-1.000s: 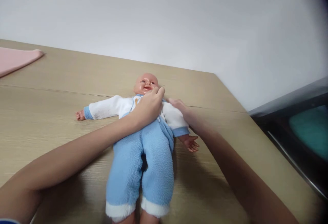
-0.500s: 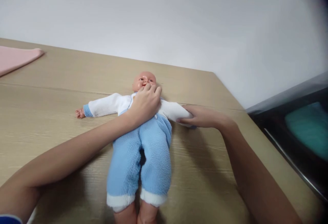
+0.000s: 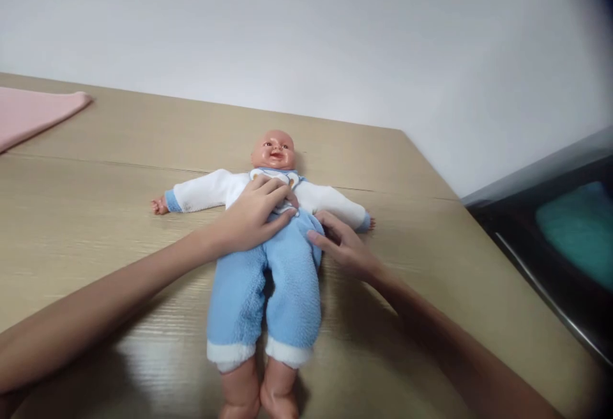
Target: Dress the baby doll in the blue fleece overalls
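Note:
A baby doll (image 3: 274, 151) lies on its back on the table, head away from me, both arms spread out sideways. It wears a white and light-blue fleece romper (image 3: 292, 291), and its bare lower legs point towards me. Across the doll's chest rests my left hand (image 3: 256, 214), fingers laid over the bib front and thumb stretched out. At the waist on the right side, my right hand (image 3: 347, 243) has the romper's blue fabric between thumb and fingers. Some of its fingertips are hidden by the cloth.
The wooden table (image 3: 143, 259) meets a pale wall (image 3: 287, 36) at the back. Folded pink cloth (image 3: 38, 112) lies at the far left. Beyond the table's right edge stands a dark object (image 3: 527, 266) with a teal patch.
My right hand has let go of the doll's right-side sleeve and moved in to the waist. My left hand has slid down from near the chin to the chest, uncovering the collar.

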A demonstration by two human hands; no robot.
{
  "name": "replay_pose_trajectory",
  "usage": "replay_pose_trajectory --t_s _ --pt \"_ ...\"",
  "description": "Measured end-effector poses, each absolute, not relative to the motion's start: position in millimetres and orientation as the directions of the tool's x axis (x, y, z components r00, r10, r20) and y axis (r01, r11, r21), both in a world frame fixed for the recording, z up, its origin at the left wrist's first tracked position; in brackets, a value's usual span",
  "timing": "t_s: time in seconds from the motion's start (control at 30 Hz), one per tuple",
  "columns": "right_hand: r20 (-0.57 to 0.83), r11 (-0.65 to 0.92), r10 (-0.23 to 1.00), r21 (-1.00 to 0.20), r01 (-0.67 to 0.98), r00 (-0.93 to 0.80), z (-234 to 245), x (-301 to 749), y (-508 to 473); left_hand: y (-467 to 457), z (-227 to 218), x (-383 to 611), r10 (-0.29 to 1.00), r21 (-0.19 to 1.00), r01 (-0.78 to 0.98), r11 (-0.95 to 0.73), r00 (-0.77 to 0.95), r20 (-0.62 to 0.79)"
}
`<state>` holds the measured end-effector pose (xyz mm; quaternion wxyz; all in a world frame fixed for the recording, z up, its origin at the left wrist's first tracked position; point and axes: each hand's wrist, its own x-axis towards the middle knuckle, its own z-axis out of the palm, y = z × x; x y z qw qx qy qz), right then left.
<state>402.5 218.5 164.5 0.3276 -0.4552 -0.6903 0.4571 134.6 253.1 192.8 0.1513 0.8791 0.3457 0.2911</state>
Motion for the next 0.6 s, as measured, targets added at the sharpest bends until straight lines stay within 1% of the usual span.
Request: replay_pose_trajectory --t_s 0.07,0.1,0.17,0.23,0.3,0.4,0.47,0.53,0.6 --pt "-0.030 0.036 0.937 -0.983 0.181 -0.348 155 404 224 255 190 134 0.702 0.491 0.507 -0.708 0.581 0.412" --pt "-0.041 0.006 0.943 -0.990 0.140 -0.331 152 405 227 256 190 134 0.705 0.499 0.503 -0.705 0.577 0.413" --pt "-0.024 0.012 0.961 -0.992 0.128 -0.277 148 406 230 257 190 134 0.710 0.514 0.498 -0.698 0.571 0.412" --pt "-0.006 0.033 0.969 -0.987 0.155 -0.245 145 407 232 257 189 133 0.711 0.520 0.494 -0.697 0.572 0.409" --pt "0.045 0.096 0.975 -0.968 0.232 -0.217 141 407 233 257 188 132 0.705 0.516 0.490 -0.703 0.577 0.413" --pt "0.168 0.240 0.963 -0.889 0.390 -0.210 136 406 232 257 187 132 0.699 0.509 0.487 -0.709 0.581 0.417" --pt "0.219 0.298 0.951 -0.838 0.456 -0.219 135 407 230 257 187 132 0.698 0.511 0.485 -0.710 0.582 0.417" --pt "0.231 0.309 0.948 -0.830 0.464 -0.218 135 408 227 257 188 132 0.697 0.513 0.482 -0.710 0.582 0.419" --pt "0.220 0.291 0.953 -0.854 0.432 -0.208 135 411 224 256 189 132 0.699 0.517 0.481 -0.709 0.581 0.417"
